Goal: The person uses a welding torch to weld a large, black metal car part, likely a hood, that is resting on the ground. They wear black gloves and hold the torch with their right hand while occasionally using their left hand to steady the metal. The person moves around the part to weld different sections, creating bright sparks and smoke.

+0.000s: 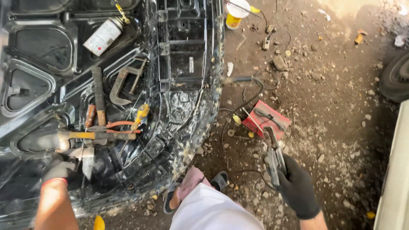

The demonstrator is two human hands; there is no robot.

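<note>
Head view: gloved right hand (298, 187) grips grey metal pliers (275, 159); left hand (57, 169) presses flat on black panel (183, 106)

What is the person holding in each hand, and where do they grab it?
The right hand, in a black glove, grips a grey metal clamp-like tool by its lower handle end. The gloved left hand rests on the black metal panel; whether it grips anything cannot be told.

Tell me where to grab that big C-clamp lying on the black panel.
Grip the C-clamp by its curved frame, coming from above on its left side. It lies flat with that arc exposed, while the screw bar on its right is thin and sits close to the panel's ribs.
</note>
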